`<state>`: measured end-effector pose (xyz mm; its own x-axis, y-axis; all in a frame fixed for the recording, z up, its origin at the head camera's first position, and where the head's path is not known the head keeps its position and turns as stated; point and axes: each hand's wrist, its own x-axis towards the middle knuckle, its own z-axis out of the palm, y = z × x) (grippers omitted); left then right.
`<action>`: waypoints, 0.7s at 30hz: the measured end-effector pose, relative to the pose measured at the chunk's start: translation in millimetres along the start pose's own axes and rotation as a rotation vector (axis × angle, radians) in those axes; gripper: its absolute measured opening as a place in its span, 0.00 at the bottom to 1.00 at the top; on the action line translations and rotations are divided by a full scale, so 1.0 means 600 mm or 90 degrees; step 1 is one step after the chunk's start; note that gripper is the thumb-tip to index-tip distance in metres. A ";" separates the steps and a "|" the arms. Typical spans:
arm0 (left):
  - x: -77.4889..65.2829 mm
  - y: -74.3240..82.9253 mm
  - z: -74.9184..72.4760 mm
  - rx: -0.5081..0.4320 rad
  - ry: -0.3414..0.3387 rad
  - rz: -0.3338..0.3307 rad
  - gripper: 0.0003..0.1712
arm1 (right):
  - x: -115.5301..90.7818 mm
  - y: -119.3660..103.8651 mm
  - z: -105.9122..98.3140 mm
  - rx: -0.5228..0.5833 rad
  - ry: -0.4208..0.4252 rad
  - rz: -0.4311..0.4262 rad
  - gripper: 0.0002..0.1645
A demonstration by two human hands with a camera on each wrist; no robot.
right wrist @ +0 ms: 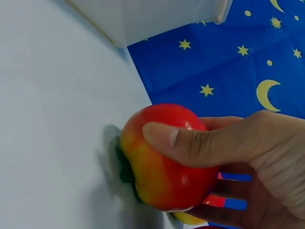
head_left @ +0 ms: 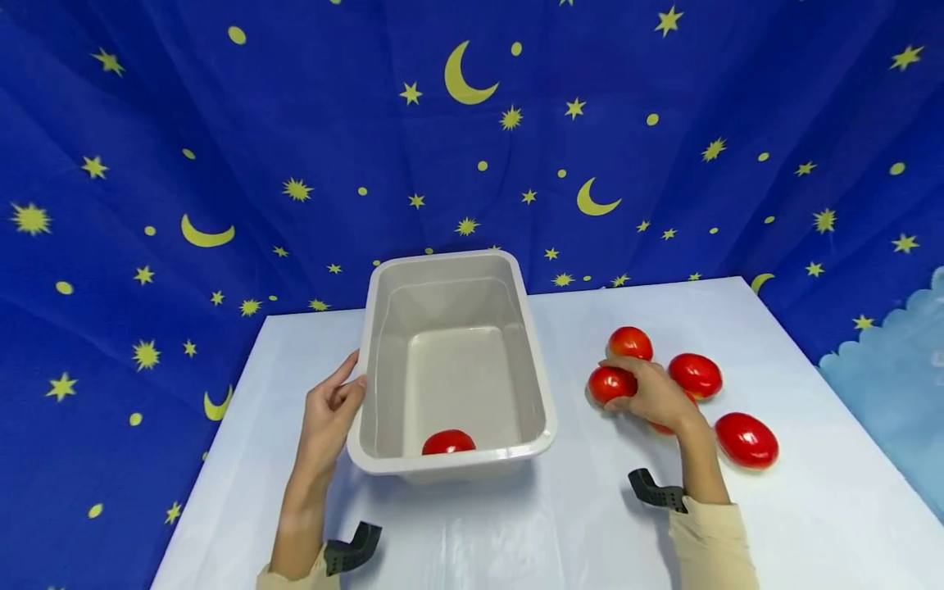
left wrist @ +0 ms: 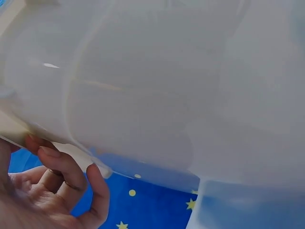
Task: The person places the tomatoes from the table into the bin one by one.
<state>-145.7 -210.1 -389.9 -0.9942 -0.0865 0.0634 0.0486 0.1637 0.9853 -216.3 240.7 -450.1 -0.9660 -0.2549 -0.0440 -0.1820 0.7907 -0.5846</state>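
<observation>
My left hand (head_left: 328, 416) holds the left rim of a light grey plastic tub (head_left: 543, 385), its thumb near the edge and its fingers curled below the rim in the left wrist view. One red tomato (head_left: 448, 442) lies inside, at the tub's near end. To the right of the tub, my right hand (head_left: 659, 397) grips another tomato (right wrist: 159, 186) between thumb and fingers. That one is red with a yellowish patch and has green leaves on its underside, close over the table. Behind it sits a further tomato (head_left: 630, 342); one more is partly hidden by the hand.
Two more tomatoes, one at the back (head_left: 696, 375) and one nearer (head_left: 746, 440), lie right of my right hand on the white table (head_left: 590, 524). A blue cloth (head_left: 369, 147) with yellow moons and stars hangs behind and beside the table.
</observation>
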 end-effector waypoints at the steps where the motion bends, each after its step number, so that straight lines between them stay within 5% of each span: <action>1: 0.000 0.000 0.000 -0.004 0.000 -0.002 0.28 | 0.001 0.000 0.000 0.006 0.001 0.000 0.40; 12: 0.005 0.002 0.000 -0.005 0.003 -0.025 0.28 | -0.006 -0.020 -0.020 0.139 0.120 -0.040 0.41; 21: 0.008 -0.004 -0.005 -0.046 -0.011 -0.021 0.29 | -0.014 -0.038 -0.030 0.287 0.152 -0.069 0.37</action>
<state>-150.3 -214.0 -391.2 -0.9969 -0.0734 0.0282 0.0215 0.0904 0.9957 -207.4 234.8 -421.9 -0.9706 -0.1466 0.1910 -0.2367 0.4348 -0.8689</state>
